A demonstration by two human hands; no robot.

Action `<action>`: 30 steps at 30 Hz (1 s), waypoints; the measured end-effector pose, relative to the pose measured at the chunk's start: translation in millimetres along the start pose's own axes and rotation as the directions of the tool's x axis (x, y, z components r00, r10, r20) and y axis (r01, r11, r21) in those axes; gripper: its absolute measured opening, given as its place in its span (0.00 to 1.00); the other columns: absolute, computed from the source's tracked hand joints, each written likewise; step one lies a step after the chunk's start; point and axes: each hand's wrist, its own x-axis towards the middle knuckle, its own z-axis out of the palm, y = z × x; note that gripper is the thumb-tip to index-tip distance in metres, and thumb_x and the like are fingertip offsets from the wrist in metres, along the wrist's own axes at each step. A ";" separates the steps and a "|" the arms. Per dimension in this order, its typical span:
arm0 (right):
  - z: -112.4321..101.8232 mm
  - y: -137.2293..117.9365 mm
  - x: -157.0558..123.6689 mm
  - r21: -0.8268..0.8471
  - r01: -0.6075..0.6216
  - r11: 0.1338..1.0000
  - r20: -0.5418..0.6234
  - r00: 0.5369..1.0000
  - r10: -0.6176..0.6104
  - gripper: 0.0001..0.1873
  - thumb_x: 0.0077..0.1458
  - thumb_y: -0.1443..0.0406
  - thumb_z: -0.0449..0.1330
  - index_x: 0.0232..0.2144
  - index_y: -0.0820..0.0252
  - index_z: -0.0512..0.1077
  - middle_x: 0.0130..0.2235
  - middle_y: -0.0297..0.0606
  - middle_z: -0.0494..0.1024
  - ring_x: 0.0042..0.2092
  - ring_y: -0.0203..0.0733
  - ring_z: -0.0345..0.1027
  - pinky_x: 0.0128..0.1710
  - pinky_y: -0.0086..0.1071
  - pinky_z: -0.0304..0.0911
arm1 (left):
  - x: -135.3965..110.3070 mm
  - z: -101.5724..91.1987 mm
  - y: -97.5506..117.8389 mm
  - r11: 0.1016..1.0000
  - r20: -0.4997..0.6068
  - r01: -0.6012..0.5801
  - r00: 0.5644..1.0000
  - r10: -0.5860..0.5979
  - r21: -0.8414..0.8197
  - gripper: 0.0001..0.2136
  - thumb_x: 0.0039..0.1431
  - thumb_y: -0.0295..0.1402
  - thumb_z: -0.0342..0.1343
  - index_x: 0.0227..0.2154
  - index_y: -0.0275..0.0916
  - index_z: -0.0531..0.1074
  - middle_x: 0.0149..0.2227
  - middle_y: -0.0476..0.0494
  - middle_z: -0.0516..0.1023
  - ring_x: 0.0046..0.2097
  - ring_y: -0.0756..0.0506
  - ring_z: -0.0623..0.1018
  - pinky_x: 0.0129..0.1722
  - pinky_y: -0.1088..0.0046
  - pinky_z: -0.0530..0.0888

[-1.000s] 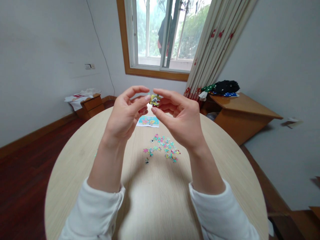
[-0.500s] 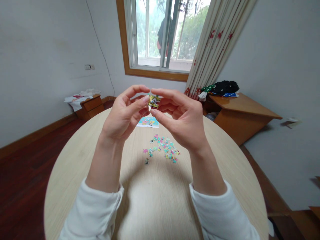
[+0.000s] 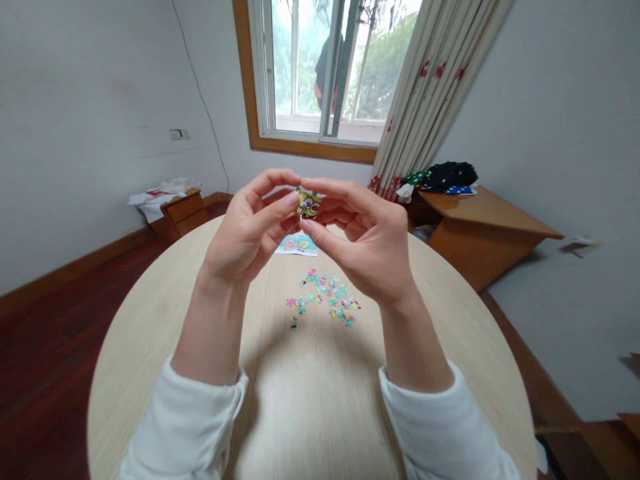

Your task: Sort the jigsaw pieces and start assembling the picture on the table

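Observation:
Between my two hands, raised above the table, is a small joined group of jigsaw puzzle pieces (image 3: 309, 205) with a yellow cartoon face on it. My left hand (image 3: 253, 227) pinches its left side with the thumb in front. The index finger and thumb of my right hand (image 3: 363, 233) close on its top and lower edges. Below, loose puzzle pieces (image 3: 333, 290) in pink, teal and yellow lie scattered on the table. A blue picture sheet (image 3: 299, 245) with cartoon figures lies beyond them, partly hidden behind my hands.
The round pale wooden table (image 3: 305, 413) spreads under my forearms. A brown wooden desk (image 3: 495, 220) with dark cloth (image 3: 453, 175) on it stands at the right. At the far left is a small wooden cabinet (image 3: 185, 210) with papers on top. A window and curtain (image 3: 425, 80) are ahead.
The joined puzzle pieces have tilted slightly between my fingers. Both hands stay almost in the same place, and the loose pieces on the table have not moved.

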 end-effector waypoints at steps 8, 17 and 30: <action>-0.2 -2.2 -0.5 0.014 -0.004 1.000 -0.007 1.000 0.004 0.17 0.53 0.65 0.61 0.47 0.54 0.72 0.43 0.34 0.77 0.40 0.36 0.73 0.43 0.34 0.73 | -0.5 -1.4 -0.8 1.000 0.014 -0.007 1.000 0.007 0.001 0.10 0.47 0.34 0.65 0.30 0.41 0.69 0.27 0.48 0.74 0.33 0.47 0.79 0.28 0.74 0.75; 0.1 -1.2 -0.3 0.023 0.009 1.000 -0.014 1.000 -0.009 0.17 0.53 0.64 0.61 0.47 0.54 0.72 0.43 0.35 0.77 0.41 0.37 0.73 0.43 0.34 0.72 | -0.6 -1.3 -1.2 1.000 0.026 -0.012 1.000 0.012 -0.009 0.12 0.45 0.37 0.66 0.30 0.42 0.69 0.29 0.48 0.76 0.34 0.46 0.79 0.28 0.74 0.75; 0.5 -0.5 0.6 -0.027 -0.004 1.000 -0.037 0.999 0.003 0.17 0.54 0.64 0.61 0.48 0.53 0.72 0.43 0.34 0.77 0.41 0.37 0.73 0.42 0.33 0.73 | 1.2 0.4 0.6 1.000 -0.009 -0.012 1.000 0.012 -0.015 0.10 0.46 0.30 0.66 0.29 0.42 0.70 0.27 0.51 0.74 0.30 0.50 0.76 0.26 0.77 0.71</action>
